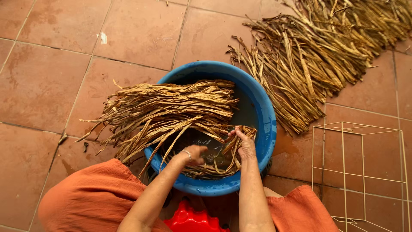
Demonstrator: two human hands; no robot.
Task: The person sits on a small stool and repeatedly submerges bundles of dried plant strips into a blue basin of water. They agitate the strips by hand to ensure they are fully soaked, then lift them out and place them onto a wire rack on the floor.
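A blue plastic basin (268, 124) holds water and a big bundle of dried brown plant strips (171, 109) that hangs out over its left rim. My left hand (195, 154), with a bangle on the wrist, reaches into the basin among the wet strips near the front; what its fingers hold is hidden. My right hand (245, 144) is closed on a small bunch of wet strips (234, 148) at the basin's right side, above the water.
A large pile of dry strips (317, 56) lies on the terracotta tile floor (51, 77) at the upper right. A pale wire frame (360, 172) stands at the right. Orange cloth covers my knees (94, 197); a red plastic stool (191, 219) shows below.
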